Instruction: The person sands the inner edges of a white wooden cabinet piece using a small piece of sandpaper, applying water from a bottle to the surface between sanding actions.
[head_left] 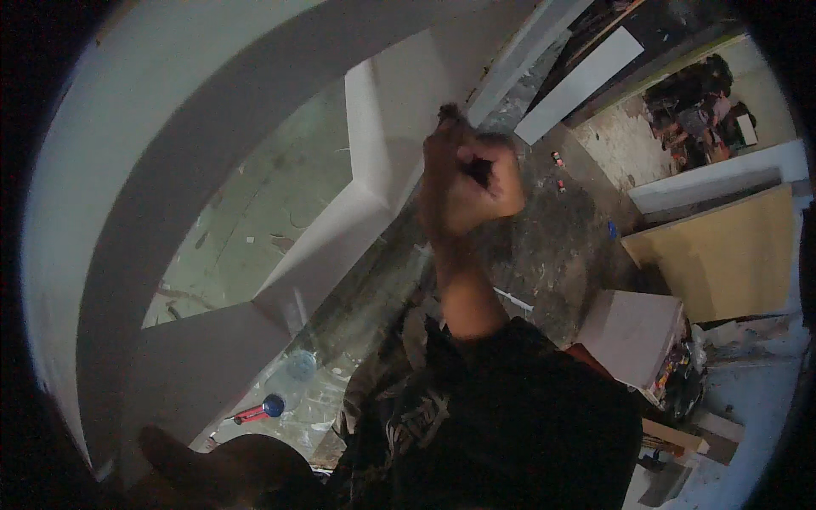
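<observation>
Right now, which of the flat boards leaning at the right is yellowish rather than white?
The big board at the right edge, beyond the grey box; the long boards above it are white.

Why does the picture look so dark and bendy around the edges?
In the head view, the fisheye lens bends the straight white plaster ledges into curves and leaves a black rim; the light is dim and bluish; the raised right hand gripping a small dark tool looks slightly blurred; the dark-sleeved left arm is in shadow.

A tan board (pixel 722 255), a white plank (pixel 578 85) and a clear plastic bottle (pixel 299 367) lie on the dirty floor (pixel 552 238).
</observation>
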Available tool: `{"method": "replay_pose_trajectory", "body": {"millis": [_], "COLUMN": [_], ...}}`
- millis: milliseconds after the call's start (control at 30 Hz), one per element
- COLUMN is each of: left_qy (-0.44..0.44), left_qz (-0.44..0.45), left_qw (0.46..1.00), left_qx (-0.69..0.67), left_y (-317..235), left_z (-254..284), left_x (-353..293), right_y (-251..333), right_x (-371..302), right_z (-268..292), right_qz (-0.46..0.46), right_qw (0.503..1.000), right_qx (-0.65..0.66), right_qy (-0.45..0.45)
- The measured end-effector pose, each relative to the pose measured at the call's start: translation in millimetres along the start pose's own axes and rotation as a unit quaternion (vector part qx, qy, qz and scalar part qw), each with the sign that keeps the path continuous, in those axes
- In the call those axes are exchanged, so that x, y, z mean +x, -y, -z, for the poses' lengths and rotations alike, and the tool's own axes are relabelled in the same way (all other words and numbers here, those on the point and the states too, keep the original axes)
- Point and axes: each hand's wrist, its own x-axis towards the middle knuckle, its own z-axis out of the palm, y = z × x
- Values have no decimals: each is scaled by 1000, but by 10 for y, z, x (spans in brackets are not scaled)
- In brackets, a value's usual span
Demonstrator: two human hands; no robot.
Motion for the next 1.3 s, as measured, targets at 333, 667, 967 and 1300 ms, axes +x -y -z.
{"method": "replay_pose_trajectory", "body": {"millis": [333,667,967,1300], "left_qy": [7,13,13,26], "left_qz": [-3,-5,-12,-15], "left_qw": [1000,1000,1000,1000], "left_qx": [0,-2,-1,-1], "left_y": [9,30,20,27], "left_z": [5,50,82,27], "left_x": [15,-2,20,5], "right_y": [120,389,113,176], "right_x": [149,526,116,89], "right_z": [-177,-243,-42,-80], "right_qz": [-42,-105,-82,-153], "right_qw": [996,992,995,984], "right_qx": [51,61,53,82], "right_qy": [-54,-33,-16,-34]}}
